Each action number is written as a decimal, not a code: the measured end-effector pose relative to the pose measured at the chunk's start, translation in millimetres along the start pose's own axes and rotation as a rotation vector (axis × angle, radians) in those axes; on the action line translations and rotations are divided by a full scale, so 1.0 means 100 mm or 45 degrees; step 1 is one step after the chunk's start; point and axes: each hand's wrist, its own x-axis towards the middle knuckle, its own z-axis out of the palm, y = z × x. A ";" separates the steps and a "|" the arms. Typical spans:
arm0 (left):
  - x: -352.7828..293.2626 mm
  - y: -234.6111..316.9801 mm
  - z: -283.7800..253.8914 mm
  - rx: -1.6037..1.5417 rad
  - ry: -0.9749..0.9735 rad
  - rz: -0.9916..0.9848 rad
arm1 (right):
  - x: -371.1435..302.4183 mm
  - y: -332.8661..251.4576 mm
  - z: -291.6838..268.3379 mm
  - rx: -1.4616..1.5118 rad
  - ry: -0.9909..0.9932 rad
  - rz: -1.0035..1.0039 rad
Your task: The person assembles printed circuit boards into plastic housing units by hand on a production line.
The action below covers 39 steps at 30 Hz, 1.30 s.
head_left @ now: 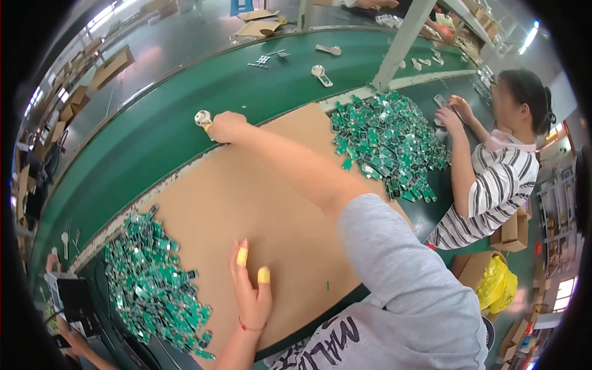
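Observation:
My right arm stretches across to the far side, over the green belt (166, 161). My right hand (228, 127) is closed on a white plastic casing (202, 117) with a round head; the fingers cover its lower part. Above the brown cardboard sheet (271, 203), my left hand (251, 293) is open and holds nothing. Yellow covers sit on two of its fingertips. A heap of green circuit boards (154, 283) lies to the left of that hand. Another pile of circuit boards (391, 139) is at the far right of the cardboard.
Farther along the belt lie more white casings (321, 76) and small metal-coloured parts (264, 60). A grey post (404, 43) rises at the belt's edge. On the right a co-worker (493, 160) handles a small part. Another person's arm (80, 345) shows at lower left, beside a black device (71, 296).

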 end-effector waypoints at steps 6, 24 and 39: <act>0.05 -0.06 -0.08 -0.088 0.021 -0.095 | 0.32 0.25 -0.32 -0.127 0.291 -0.088; 0.09 0.01 -0.15 -0.105 -0.136 -0.231 | 1.45 3.42 -1.39 -0.675 0.511 0.343; 0.03 -0.01 -0.08 -0.006 -0.056 0.082 | -0.98 1.16 -0.68 0.292 0.436 -0.756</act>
